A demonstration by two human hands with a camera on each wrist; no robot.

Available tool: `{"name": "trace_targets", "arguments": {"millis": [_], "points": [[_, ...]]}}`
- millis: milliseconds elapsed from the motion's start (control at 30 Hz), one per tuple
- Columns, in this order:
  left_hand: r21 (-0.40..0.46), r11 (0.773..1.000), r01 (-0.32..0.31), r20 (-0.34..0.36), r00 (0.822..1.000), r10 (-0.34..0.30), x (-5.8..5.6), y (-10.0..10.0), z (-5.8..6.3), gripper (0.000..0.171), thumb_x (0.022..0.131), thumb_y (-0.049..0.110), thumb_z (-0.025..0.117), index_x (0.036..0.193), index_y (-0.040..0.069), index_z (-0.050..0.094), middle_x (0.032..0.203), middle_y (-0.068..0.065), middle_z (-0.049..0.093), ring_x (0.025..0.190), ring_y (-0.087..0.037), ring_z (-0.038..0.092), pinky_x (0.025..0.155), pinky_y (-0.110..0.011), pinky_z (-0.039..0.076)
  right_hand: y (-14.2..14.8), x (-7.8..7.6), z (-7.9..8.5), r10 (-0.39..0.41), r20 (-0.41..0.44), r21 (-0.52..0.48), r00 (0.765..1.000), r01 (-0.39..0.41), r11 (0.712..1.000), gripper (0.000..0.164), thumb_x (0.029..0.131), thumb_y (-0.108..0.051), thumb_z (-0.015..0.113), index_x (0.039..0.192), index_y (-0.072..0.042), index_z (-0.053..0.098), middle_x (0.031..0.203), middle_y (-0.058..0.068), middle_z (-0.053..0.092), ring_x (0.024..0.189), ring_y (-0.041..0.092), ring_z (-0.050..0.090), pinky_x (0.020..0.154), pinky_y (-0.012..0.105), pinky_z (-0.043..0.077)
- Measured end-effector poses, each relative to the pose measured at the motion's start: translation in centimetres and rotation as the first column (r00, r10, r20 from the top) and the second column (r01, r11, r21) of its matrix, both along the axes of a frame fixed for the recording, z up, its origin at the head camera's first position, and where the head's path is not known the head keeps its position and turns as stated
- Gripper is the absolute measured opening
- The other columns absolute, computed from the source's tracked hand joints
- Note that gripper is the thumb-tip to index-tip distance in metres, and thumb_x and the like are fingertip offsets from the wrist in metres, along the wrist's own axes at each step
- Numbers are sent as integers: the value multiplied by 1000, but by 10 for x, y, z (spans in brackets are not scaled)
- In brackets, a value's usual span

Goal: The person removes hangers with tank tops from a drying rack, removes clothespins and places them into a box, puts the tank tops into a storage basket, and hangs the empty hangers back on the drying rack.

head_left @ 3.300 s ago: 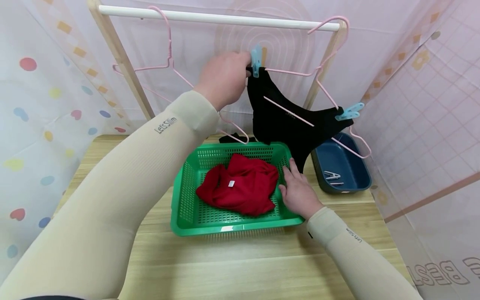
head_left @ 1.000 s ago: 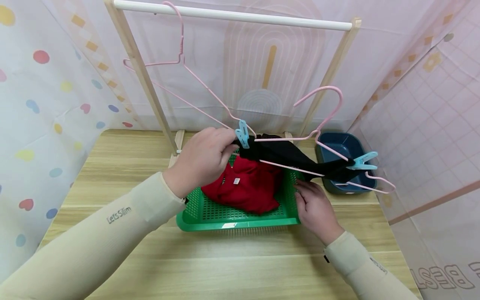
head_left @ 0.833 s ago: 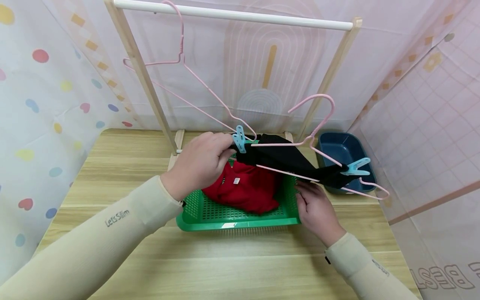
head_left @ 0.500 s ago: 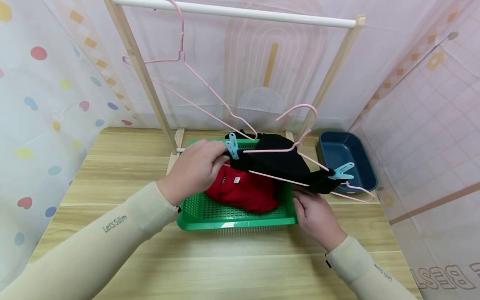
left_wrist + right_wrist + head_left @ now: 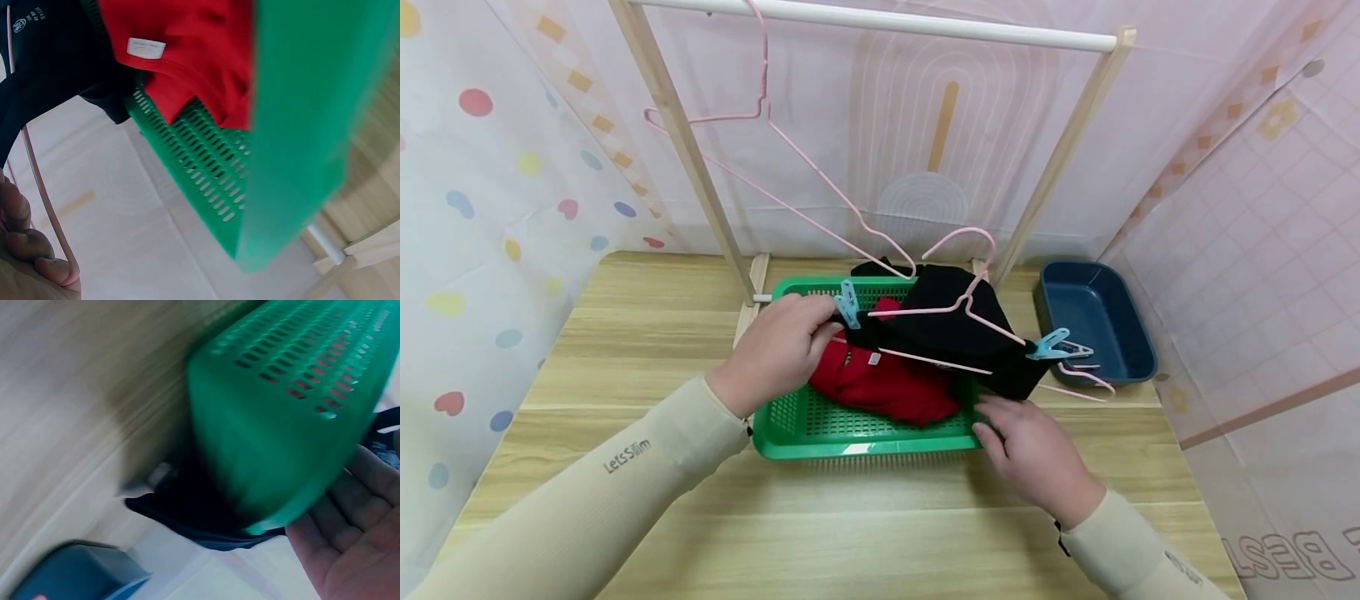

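Left to right. One clothes rack [image 5: 880,20]: white bar, two wooden uprights. Two pink hangers total: the upper pink hanger [image 5: 763,83] hangs from the bar, the lower pink hanger [image 5: 917,312] is off it. Two beige sleeves. Left hand [image 5: 782,346] clamped on the lower hanger's left end, fingers curled round it. One black garment [image 5: 932,333] clipped to that hanger by two blue clothespins, left [image 5: 847,304] and right [image 5: 1050,344]; it lies partly over one green basket [image 5: 790,450]. One red garment [image 5: 880,387] inside the basket, one white label showing. Black cloth behind the basket; can't tell if same piece. Right hand [image 5: 1037,450] at the basket's right side, fingers extended, gripping nothing. One dark blue tub [image 5: 1093,308] far right, holding at least one pale clothespin [image 5: 1078,350]. Surface: wood-grain table [image 5: 887,533]. Room: dotted drape left, arch-print drape behind, pink grid right.
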State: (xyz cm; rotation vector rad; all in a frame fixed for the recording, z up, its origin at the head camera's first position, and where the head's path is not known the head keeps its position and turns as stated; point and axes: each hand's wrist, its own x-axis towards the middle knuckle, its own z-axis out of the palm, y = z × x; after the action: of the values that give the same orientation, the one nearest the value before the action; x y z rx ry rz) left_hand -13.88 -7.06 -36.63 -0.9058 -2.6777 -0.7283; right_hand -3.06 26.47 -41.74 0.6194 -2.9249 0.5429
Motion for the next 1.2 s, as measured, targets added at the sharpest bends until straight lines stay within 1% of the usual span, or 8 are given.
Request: {"name": "trace_targets", "arguments": {"millis": [200,400,633,933,1000,1067,1133,1200], "points": [[-4,1000,-16,56,998,16,0,-6,-10,15,105,14,62,90,13,63,82,-1,65,75,-23,54,73,-37,43,-9,11,19,6,40,8,999,-7,1000,24,101,-21,71,119,-6,77,120,8,78,113,28,74,98,49,58],[-6,1000,-25,66,998,25,-2,-12,-24,13,105,15,62,92,14,65,81,0,65,74,-22,53,74,-37,42,-9,10,35,34,-83,-78,996,-40,996,18,98,-14,72,114,-6,77,110,5,80,101,22,76,88,45,61],[-9,1000,-23,84,996,23,-1,-19,-31,11,105,16,62,95,16,66,79,4,63,73,-20,51,73,-35,40,-1,-2,44,34,-313,-179,949,-94,979,12,90,-4,78,101,-6,78,96,4,79,87,20,74,79,42,59],[-5,1000,-26,114,993,26,2,-30,-39,13,105,13,61,92,16,64,74,6,56,73,-19,49,74,-36,40,10,-14,54,-5,-449,-278,893,-134,951,8,91,-2,74,98,-2,77,84,3,74,75,15,62,74,30,49],[1,1000,-26,113,993,26,3,-31,-40,14,105,14,62,92,16,63,74,6,56,73,-19,49,72,-35,40,15,-20,58,-41,-424,-301,905,-98,948,8,95,-3,71,100,-1,77,83,4,72,73,14,58,71,25,46],[7,1000,-26,111,994,25,2,-33,-41,15,105,14,61,91,17,63,75,6,56,73,-19,49,72,-35,40,22,-29,63,-89,-341,-305,936,-21,952,11,98,-5,69,105,-1,77,86,5,71,73,14,56,70,24,45],[16,999,-28,111,994,26,2,-34,-42,14,106,14,62,92,18,63,76,6,57,74,-18,50,72,-35,41,31,-42,67,-140,-197,-286,970,79,955,17,102,-9,66,114,-1,75,93,8,71,77,16,58,74,27,47],[21,999,-27,109,994,24,1,-36,-43,14,106,14,61,92,18,63,76,6,58,74,-19,50,71,-35,42,40,-58,69,-177,-13,-235,984,169,957,26,107,-18,61,126,-2,71,105,11,72,88,22,65,81,36,54]]}}
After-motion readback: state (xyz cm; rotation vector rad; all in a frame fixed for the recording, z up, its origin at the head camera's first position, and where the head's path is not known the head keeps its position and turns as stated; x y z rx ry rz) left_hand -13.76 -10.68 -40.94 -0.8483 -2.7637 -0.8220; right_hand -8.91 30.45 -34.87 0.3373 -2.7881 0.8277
